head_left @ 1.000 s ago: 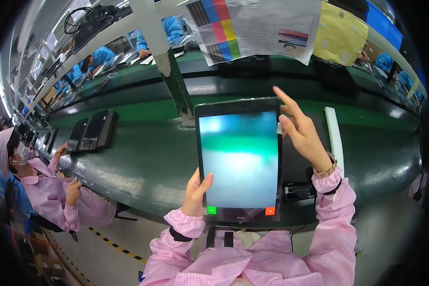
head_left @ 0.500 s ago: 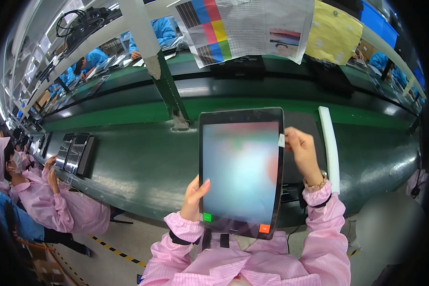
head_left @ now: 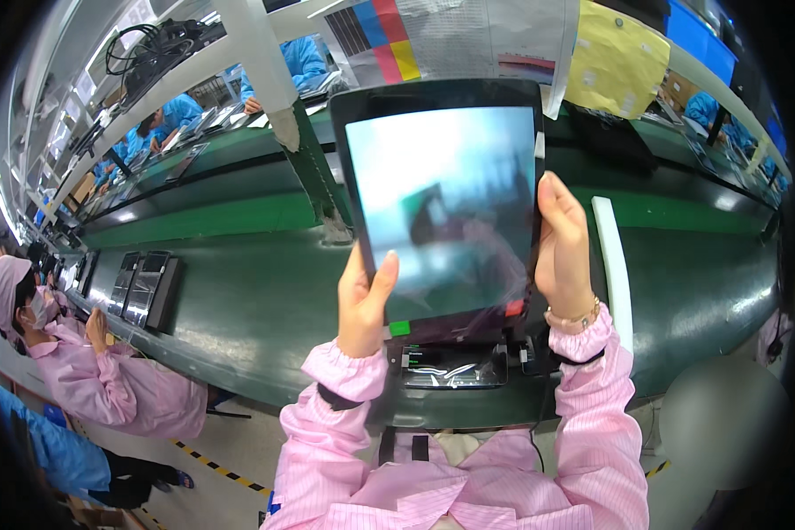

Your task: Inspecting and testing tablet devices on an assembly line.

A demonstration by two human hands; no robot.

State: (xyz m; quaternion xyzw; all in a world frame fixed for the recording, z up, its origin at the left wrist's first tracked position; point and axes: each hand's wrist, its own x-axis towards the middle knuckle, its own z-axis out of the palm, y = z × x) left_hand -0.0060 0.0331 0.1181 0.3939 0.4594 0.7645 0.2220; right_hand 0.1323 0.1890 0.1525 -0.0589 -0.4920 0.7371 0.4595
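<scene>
A black-framed tablet is raised and tilted above the bench, held between both hands. Its lit screen carries a blurred bluish picture, with a green box at the lower left and a red one at the lower right. My left hand grips the lower left edge, its thumb on the front. Around the right edge my right hand is closed, with the thumb up along the side; its other fingers are partly hidden behind. A small white tab sticks to the tablet's right edge, above that hand.
Below the tablet lies a black glossy device on the green bench. A white foam strip runs beside my right wrist. At left, a co-worker in pink sits by black panels. A post and hanging printed sheets stand ahead.
The tablet has risen away from me and tilted, uncovering the black device beneath. My right hand has left the white tab and taken hold of the right edge. The left hand moved up with it.
</scene>
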